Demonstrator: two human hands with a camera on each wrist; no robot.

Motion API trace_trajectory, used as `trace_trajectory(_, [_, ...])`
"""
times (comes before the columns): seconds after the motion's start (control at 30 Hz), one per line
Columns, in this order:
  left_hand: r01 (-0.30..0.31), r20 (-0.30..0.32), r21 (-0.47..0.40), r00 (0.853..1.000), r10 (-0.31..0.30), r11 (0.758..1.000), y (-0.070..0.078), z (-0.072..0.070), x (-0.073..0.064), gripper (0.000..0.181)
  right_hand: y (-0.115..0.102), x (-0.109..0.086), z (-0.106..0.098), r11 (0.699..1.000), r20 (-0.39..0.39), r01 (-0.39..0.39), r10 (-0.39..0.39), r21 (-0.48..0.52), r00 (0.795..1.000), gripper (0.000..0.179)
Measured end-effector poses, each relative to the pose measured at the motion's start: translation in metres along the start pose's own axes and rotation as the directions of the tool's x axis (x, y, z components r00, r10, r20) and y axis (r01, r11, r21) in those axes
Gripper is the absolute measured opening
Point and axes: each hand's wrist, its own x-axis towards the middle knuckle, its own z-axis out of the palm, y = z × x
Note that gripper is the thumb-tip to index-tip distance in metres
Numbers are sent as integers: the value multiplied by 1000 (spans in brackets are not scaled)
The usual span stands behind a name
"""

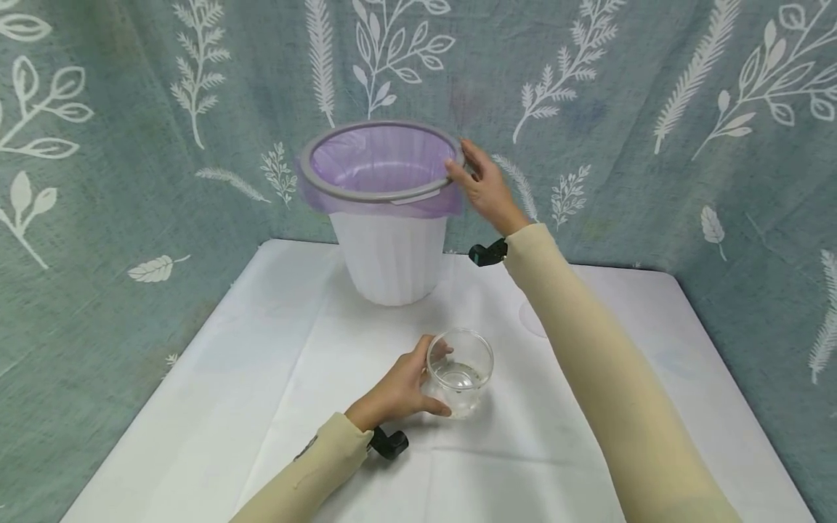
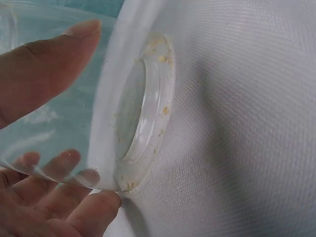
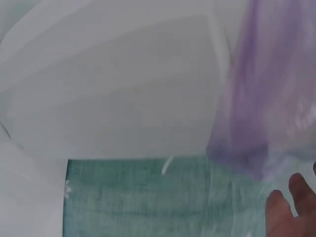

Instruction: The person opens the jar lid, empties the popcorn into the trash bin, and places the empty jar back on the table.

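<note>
A clear round glass cup (image 1: 472, 379) is at the middle of the white-covered table. My left hand (image 1: 400, 386) holds it from the left side, thumb toward the front and fingers round the back. Small yellowish crumbs cling to the glass bottom (image 2: 163, 109) in the left wrist view. Farther back is a white trash bin (image 1: 392, 250) with a grey rim ring and a purple bag (image 1: 382, 156) lining it. My right hand (image 1: 487, 190) grips the right side of that rim. In the right wrist view only some fingertips (image 3: 279, 210) show, beside the hanging bag edge.
The table (image 1: 261, 305) has a white cloth over it. A green curtain (image 1: 588, 203) with white leaf prints surrounds its back and sides, close behind the bin. Dark wrist cameras (image 1: 390, 443) stick out from both wrists.
</note>
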Motion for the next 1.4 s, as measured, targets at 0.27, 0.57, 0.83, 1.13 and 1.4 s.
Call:
trace_trajectory(0.27, [-14,-15,64,1000,15,998,6,-2,5,98,45,-44,-63,908,67,-156,197,-390,978,84])
trace_trajectory(0.57, [-7,-9,44,1000,7,999,9,-1,7,102,113,-118,-96,565,229,-180,577,-806,784,97])
trace_trajectory(0.83, [7,-18,45,1000,-6,999,12,-1,10,101,135,-146,-96,543,226,-100,501,-834,835,95])
trace_trajectory(1.13, [8,-15,-3,1000,-8,1000,7,2,13,101,142,-153,-96,555,205,-118,485,-823,850,93])
trace_trajectory(1.4, [20,-7,67,1000,-19,998,5,3,14,107,148,-159,-96,532,164,-165,516,-830,841,103])
